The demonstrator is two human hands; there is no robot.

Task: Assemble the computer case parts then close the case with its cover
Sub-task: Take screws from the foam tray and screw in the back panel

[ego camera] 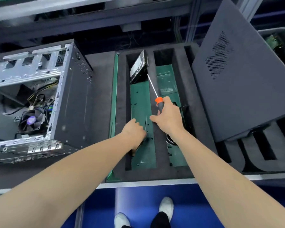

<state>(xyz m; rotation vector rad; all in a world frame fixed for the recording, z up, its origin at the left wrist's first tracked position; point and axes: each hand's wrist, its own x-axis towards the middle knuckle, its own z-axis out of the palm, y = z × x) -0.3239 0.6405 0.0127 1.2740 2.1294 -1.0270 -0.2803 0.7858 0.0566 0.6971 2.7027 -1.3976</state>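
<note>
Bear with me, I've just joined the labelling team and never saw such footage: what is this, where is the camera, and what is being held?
There is no machine: the grips here are a person's two bare hands, filmed by one camera on the person's head, looking down. The right hand holds a screwdriver by its black handle, shaft pointing away. The left hand reaches with curled fingers into the middle slot of a grey foam tray, where small screws lie; whether it pinches one cannot be seen. A hard drive stands at that slot's far end. To the left is the open computer case; to the right its cover leans on the tray.
</note>
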